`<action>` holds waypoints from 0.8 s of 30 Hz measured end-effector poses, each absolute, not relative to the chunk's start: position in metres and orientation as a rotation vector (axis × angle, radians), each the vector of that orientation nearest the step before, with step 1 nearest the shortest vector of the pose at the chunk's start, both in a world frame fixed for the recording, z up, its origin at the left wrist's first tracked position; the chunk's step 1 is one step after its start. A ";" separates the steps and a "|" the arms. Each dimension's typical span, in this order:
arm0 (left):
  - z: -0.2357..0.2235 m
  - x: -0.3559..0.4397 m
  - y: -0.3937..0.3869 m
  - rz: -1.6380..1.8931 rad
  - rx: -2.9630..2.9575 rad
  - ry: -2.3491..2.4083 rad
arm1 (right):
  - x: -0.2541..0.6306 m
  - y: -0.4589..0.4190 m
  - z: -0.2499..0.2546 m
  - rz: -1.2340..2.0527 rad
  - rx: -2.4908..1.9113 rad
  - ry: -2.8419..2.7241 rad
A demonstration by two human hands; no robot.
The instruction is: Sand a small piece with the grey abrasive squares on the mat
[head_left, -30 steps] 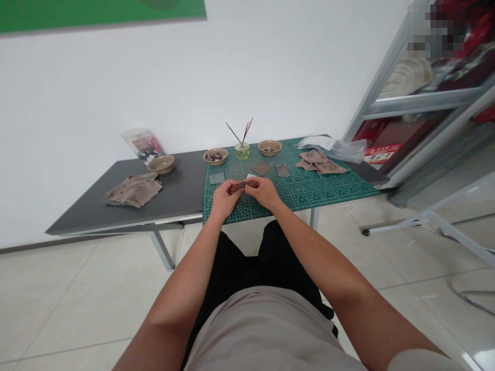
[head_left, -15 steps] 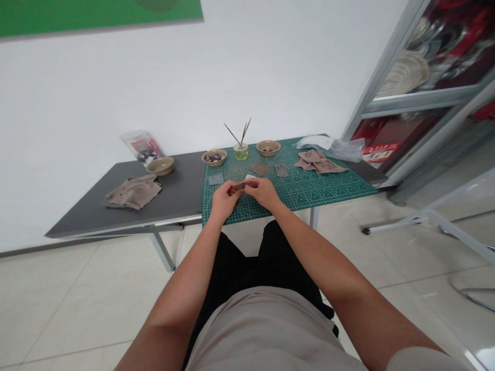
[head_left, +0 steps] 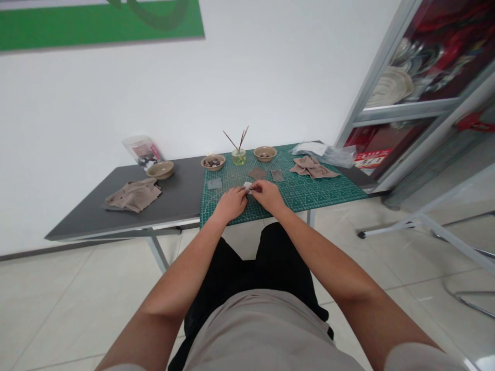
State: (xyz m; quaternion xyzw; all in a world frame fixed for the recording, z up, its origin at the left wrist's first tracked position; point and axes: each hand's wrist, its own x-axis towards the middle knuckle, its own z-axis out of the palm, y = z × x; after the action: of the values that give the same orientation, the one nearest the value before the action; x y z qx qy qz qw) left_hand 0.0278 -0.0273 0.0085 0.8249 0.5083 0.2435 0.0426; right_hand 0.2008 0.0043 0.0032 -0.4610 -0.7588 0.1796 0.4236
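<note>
On the green cutting mat [head_left: 305, 191], my left hand [head_left: 232, 203] lies with fingers stretched out, their tips at a small white piece [head_left: 248, 185]. My right hand [head_left: 268, 197] is closed in a pinch on a small dark piece [head_left: 257, 189], held just beside the white piece. What the dark piece is, I cannot make out. Beyond the hands lie a brown square patch [head_left: 257, 173], a grey rectangular patch [head_left: 277, 175] and a pale clear-looking rectangle [head_left: 215, 183].
Along the mat's back stand a bowl of dark round pieces [head_left: 213, 162], a glass jar with thin sticks [head_left: 239, 156] and another bowl [head_left: 265, 153]. Brown cloth [head_left: 313, 167] and plastic bags [head_left: 328, 152] lie right. Left are folded cloth [head_left: 133, 195], a bowl [head_left: 160, 170] and a clear container [head_left: 142, 150].
Both hands were together over a small dark piece. My left hand has come away and flattened onto the mat; my right hand keeps the dark piece, and the white piece shows more.
</note>
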 end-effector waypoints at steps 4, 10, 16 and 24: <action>0.014 0.020 -0.020 0.710 2.541 1.586 | 0.201 0.007 0.005 0.439 -1.209 -2.002; 0.011 0.013 -0.020 0.703 2.537 1.634 | 0.196 0.008 0.015 0.383 -1.213 -2.191; 0.011 0.017 -0.025 0.534 2.589 1.742 | 0.206 0.008 0.021 0.227 -1.241 -2.390; 0.014 0.020 -0.027 0.452 2.555 1.805 | 0.194 0.015 0.022 0.163 -1.245 -2.432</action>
State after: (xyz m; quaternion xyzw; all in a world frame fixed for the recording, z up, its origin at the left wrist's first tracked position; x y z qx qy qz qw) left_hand 0.0203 -0.0272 0.0144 0.8084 0.5710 0.1429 -0.0097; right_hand 0.1943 0.0150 0.0223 -0.4455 -0.8705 0.0582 0.2010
